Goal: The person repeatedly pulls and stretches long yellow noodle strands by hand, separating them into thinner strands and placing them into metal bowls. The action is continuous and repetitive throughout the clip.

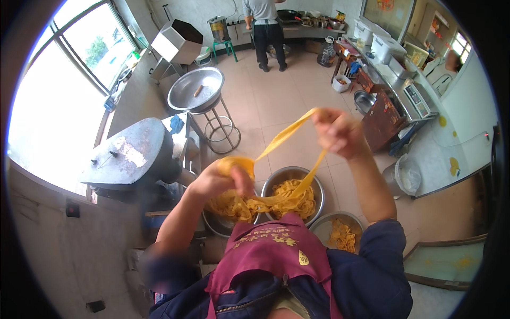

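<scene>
Both hands are raised over metal bowls of flat yellow strips. My left hand (234,181) is closed on a bundle of the strips (239,166), its thumb over them. My right hand (334,133), higher and to the right, grips one long strip (284,135) that loops between the hands and hangs toward the middle bowl (321,194), which holds a tangled pile (292,199). A second bowl (212,226), partly hidden by my left hand and apron, holds more strips. A third, wider bowl (319,228) at the right holds a smaller heap (342,236).
A metal machine (130,149) stands at my left, a large basin (183,85) on a stand beyond it. A person (264,37) stands at the back counter. A side counter with a scale (417,98) runs along the right, near a white bucket (401,178).
</scene>
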`<state>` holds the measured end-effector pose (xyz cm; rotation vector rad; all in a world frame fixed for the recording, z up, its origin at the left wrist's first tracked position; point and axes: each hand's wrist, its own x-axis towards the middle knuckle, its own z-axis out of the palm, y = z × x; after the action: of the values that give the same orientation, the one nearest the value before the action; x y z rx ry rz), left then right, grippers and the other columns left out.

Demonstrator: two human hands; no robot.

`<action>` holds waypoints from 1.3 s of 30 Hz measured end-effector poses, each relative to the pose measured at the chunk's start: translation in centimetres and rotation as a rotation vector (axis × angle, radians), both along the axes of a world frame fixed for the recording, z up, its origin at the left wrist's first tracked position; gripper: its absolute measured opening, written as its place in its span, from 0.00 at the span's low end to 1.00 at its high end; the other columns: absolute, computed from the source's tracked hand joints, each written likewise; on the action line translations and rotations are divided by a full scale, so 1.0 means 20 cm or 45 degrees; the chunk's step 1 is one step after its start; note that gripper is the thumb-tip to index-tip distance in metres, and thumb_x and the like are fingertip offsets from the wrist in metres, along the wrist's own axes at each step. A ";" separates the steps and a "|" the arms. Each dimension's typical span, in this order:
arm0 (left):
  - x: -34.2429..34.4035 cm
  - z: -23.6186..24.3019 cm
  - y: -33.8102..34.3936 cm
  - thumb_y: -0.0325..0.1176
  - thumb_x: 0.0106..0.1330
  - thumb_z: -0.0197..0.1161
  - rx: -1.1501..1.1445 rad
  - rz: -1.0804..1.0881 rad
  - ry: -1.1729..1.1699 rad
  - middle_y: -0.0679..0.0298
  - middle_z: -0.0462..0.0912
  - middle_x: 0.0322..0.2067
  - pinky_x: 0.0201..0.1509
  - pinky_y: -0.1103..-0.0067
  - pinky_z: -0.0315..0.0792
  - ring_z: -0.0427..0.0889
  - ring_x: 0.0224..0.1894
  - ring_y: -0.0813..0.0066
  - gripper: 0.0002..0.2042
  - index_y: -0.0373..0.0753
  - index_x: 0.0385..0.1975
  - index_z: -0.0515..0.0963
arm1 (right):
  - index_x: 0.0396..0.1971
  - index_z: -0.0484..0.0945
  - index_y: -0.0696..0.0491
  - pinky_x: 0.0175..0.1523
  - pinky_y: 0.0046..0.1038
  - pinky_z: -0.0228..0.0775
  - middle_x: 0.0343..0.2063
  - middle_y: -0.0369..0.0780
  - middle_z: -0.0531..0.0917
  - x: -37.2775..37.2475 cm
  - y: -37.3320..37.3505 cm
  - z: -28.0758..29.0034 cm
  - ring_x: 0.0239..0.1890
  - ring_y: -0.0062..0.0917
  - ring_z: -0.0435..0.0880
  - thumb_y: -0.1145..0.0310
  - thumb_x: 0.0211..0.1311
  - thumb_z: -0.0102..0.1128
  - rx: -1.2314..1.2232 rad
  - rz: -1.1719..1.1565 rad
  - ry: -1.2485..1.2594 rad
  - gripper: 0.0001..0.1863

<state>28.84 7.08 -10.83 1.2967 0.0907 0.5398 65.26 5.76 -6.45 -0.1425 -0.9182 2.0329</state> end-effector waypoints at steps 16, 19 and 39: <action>-1.56 -0.19 -0.48 0.20 0.67 0.58 0.272 1.890 0.533 0.67 0.79 0.40 0.66 0.70 0.72 0.81 0.51 0.71 0.34 0.36 0.75 0.58 | 0.70 0.65 0.58 0.61 0.26 0.74 0.68 0.43 0.72 1.79 0.02 -0.31 0.61 0.27 0.77 0.80 0.70 0.53 0.183 -1.633 -0.490 0.28; -1.71 -0.18 -0.48 0.26 0.67 0.59 0.346 1.925 0.735 0.67 0.80 0.41 0.64 0.71 0.73 0.81 0.50 0.72 0.36 0.39 0.77 0.55 | 0.71 0.62 0.58 0.71 0.35 0.67 0.70 0.43 0.68 1.98 0.05 -0.28 0.66 0.32 0.72 0.80 0.71 0.52 0.201 -1.789 -0.558 0.29; -0.77 0.06 -0.34 0.08 0.58 0.50 0.425 1.437 0.337 0.58 0.81 0.46 0.58 0.71 0.81 0.84 0.51 0.67 0.43 0.39 0.78 0.52 | 0.74 0.56 0.63 0.20 0.23 0.78 0.35 0.44 0.88 -0.38 -0.07 -0.45 0.21 0.27 0.84 0.82 0.66 0.56 -0.144 0.212 0.843 0.36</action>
<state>13.36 0.25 -9.71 1.5682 1.0301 1.3716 57.57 4.35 -15.36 0.5343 -0.4052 2.0755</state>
